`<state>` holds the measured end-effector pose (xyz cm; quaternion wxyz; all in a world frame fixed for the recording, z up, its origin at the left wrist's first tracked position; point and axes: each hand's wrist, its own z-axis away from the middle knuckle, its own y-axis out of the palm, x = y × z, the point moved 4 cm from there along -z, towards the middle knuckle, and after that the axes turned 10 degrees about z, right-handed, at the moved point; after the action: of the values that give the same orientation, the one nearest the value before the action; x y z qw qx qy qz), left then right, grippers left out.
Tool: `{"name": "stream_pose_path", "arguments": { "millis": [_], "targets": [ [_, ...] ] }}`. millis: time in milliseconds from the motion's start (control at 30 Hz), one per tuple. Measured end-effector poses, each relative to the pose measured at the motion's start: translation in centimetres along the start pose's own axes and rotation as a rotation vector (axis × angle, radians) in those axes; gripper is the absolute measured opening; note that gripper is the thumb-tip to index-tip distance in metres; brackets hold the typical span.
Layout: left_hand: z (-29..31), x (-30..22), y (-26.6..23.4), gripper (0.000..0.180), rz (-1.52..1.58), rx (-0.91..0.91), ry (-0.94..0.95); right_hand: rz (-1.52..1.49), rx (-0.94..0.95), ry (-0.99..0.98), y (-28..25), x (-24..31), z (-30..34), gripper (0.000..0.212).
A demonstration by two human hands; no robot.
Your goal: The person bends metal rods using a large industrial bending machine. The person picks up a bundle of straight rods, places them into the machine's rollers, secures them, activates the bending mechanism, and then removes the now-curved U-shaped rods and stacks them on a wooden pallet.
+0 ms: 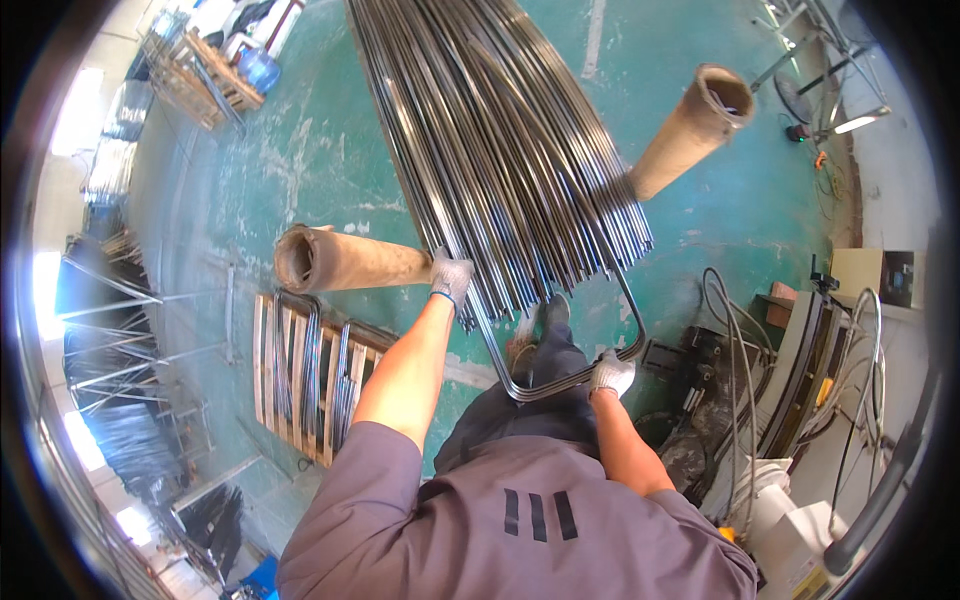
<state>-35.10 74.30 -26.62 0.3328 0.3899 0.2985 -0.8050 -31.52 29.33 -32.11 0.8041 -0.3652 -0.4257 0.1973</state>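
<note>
Both of my hands wear pale work gloves. My left hand (452, 277) is closed around one long side of some U-shaped bent metal tubes (548, 388), close to the end of a brown cylinder. My right hand (612, 374) is closed on the same tubes at the rounded corner nearest me. Their bent end hangs in front of my legs, and their long sides reach over a large pile of straight metal tubes (500, 150). How many tubes I hold is hard to make out.
Thick brown cylinders flank the pile, one at left (370, 262) and one at right (690, 135). A wooden pallet (268, 375) bearing bent tubes lies at left. Dark machinery (685, 400) with looped cables (735, 350) stands close on my right. The floor (330, 190) is worn green.
</note>
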Motion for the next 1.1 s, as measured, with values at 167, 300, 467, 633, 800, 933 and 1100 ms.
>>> {"name": "stream_pose_path", "arguments": {
  "millis": [167, 300, 467, 633, 800, 933, 1100],
  "targets": [
    [1.0, 0.8, 1.0, 0.05, -0.421, -0.099, 0.1, -0.118, 0.116, 0.051, 2.3, 3.7, -0.6, 0.041],
    [3.2, 0.5, 1.3, 0.049, -0.466, -0.13, 0.079, 0.399, 0.051, 0.024, -2.2, 7.2, -1.5, 0.061],
    [6.4, 2.3, -1.9, 0.039, -0.457, -0.308, 0.068, 0.258, 0.201, -0.579, -3.9, 19.9, 1.3, 0.047],
    [10.2, 3.0, -3.1, 0.036, -0.346, -0.212, 0.019, 0.586, 0.338, -0.784, 9.5, 28.9, 4.2, 0.091],
    [13.7, 3.5, -3.9, 0.034, -0.154, -0.188, 0.033, 0.719, 0.393, -0.63, 14.1, 29.1, 5.1, 0.062],
    [15.1, 3.8, -3.0, 0.038, -0.082, -0.147, -0.155, 0.686, 0.583, -0.7, 14.6, 28.8, 3.3, 0.047],
    [14.5, 3.3, -0.8, 0.042, 0.049, -0.054, -0.111, 0.678, 0.857, -0.672, 15.0, 30.1, 0.5, 0.041]
  ]
}}
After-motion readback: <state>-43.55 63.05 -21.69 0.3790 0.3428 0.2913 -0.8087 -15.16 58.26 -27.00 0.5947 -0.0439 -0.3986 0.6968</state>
